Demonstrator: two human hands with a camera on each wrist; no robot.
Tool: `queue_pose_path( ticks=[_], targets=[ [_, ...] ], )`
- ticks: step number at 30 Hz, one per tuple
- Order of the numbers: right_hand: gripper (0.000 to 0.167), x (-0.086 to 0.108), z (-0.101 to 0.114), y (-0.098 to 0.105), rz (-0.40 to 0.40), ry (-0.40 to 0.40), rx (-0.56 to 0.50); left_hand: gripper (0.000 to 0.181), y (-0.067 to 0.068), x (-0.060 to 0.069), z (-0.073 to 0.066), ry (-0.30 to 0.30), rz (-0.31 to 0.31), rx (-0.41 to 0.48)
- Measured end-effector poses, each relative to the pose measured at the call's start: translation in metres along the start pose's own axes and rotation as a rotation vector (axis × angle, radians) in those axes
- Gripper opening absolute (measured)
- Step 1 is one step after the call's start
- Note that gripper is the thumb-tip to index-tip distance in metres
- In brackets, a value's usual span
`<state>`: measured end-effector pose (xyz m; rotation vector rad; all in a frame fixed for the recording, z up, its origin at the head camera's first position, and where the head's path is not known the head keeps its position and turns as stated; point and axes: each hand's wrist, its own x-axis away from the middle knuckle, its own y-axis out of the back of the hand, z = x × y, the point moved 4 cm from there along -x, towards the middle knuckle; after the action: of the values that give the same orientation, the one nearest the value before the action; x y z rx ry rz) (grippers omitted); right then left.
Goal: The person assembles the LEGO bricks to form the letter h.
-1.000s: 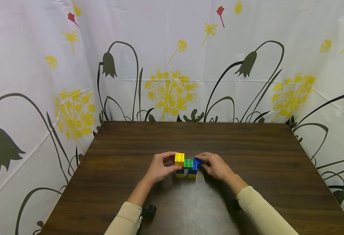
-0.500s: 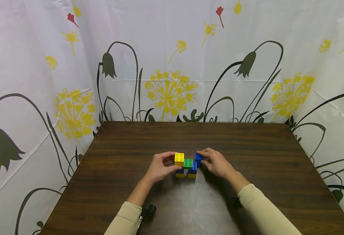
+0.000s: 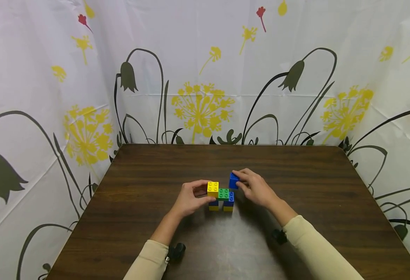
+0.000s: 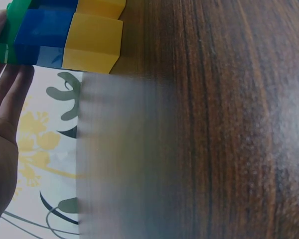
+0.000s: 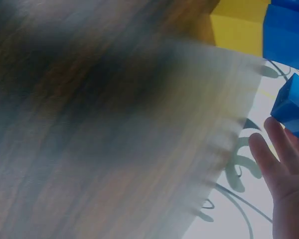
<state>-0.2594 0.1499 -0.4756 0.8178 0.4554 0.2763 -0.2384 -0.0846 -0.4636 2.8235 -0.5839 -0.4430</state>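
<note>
A small structure of toy building bricks stands on the table in the head view. Its top has a yellow brick at the left and a green brick beside it, over two legs of blue and yellow bricks. My left hand pinches the yellow brick from the left, thumb in front and fingers behind. My right hand pinches a loose blue brick up behind the structure's right end. In the right wrist view this blue brick is apart from the structure.
The dark wooden table reaches back to a white curtain printed with flowers. Small black devices are on both wrists. Brown table surface surrounds the bricks.
The blue brick has come away from the structure's right end. My right hand has lifted it up and back, while the left hand keeps its hold on the yellow brick.
</note>
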Motion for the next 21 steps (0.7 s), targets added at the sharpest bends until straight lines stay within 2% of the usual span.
queue_pose_path(
  ticks=[17, 21],
  targets=[
    [0.045, -0.015, 0.028, 0.015, -0.077, 0.107, -0.022, 0.039, -0.001, 0.000, 0.003, -0.018, 0.010, 0.026],
    [0.045, -0.017, 0.037, 0.017, -0.087, 0.131, -0.060, 0.039, -0.001, 0.000, 0.002, -0.017, 0.007, 0.026]
  ],
)
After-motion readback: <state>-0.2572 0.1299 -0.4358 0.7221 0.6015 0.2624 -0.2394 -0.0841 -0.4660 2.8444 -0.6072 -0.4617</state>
